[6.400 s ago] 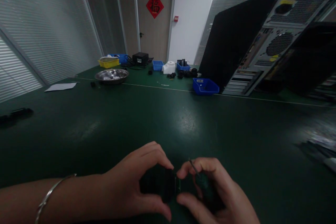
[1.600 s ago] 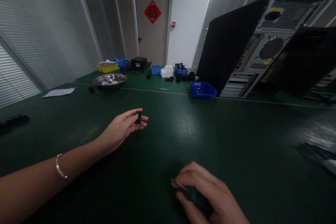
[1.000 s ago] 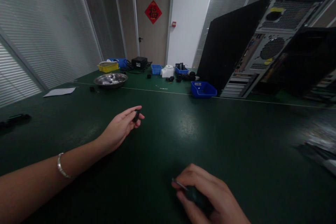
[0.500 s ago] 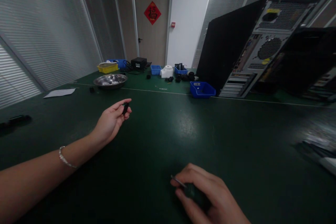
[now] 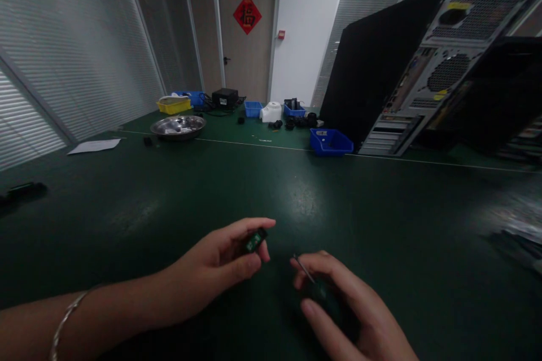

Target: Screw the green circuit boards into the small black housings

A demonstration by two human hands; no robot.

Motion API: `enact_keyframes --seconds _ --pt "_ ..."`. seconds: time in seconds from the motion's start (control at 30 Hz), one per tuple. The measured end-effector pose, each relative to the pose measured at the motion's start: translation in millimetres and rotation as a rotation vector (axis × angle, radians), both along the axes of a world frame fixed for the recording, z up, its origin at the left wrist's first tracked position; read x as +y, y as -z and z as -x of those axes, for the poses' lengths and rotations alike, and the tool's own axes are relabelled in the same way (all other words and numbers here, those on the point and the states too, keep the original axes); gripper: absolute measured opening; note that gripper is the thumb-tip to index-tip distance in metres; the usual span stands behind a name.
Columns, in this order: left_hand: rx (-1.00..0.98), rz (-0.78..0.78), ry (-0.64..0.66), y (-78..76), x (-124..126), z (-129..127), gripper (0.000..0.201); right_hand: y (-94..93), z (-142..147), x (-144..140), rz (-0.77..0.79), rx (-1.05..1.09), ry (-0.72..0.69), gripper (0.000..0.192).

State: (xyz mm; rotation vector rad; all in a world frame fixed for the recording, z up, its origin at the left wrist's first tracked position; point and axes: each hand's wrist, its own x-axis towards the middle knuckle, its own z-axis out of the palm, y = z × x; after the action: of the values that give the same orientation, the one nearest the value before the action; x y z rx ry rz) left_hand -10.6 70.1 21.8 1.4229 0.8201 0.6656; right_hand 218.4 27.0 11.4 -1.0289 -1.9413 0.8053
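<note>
The left hand (image 5: 220,262) pinches a small black part with a green face (image 5: 256,240) in a narrow fingertip grip, just above the green counter (image 5: 381,220). The right hand (image 5: 339,307), just beside it, has its grip closed around a dark-handled screwdriver (image 5: 313,287) whose thin metal tip points toward the part, apart from it. A blue bin (image 5: 331,141) and a computer case (image 5: 406,67) stand well beyond.

Left hand (image 5: 224,259) pinching small green chip (image 5: 255,240), right hand (image 5: 339,304) gripping thin tool (image 5: 305,272) — green table (image 5: 169,197), blue bin (image 5: 331,140) beyond
</note>
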Motion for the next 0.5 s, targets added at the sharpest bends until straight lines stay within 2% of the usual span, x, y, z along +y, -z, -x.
enact_keyframes --seconds 0.1,0.2,0.3,0.4,0.5 --pt "0.103 -0.063 0.073 -2.5 -8.6 -1.8 0.044 1.2 -1.3 0.1 0.033 0.02 0.017 0.042" --pt "0.171 -0.176 0.103 -1.8 -11.9 -0.7 0.036 1.3 -1.2 1.6 0.039 0.013 -0.053 0.042" --pt "0.274 -0.354 0.1 -0.6 -12.3 0.9 0.026 -1.0 -0.6 3.7 -0.013 -0.029 -0.079 0.042" --pt "0.263 -0.53 0.084 -0.4 -10.9 1.7 0.027 -3.3 -0.3 5.4 -0.052 -0.06 -0.125 0.046" --pt "0.229 -0.596 0.072 -0.9 -8.8 1.9 0.028 -3.3 -0.3 6.9 -0.07 -0.075 -0.127 0.047"
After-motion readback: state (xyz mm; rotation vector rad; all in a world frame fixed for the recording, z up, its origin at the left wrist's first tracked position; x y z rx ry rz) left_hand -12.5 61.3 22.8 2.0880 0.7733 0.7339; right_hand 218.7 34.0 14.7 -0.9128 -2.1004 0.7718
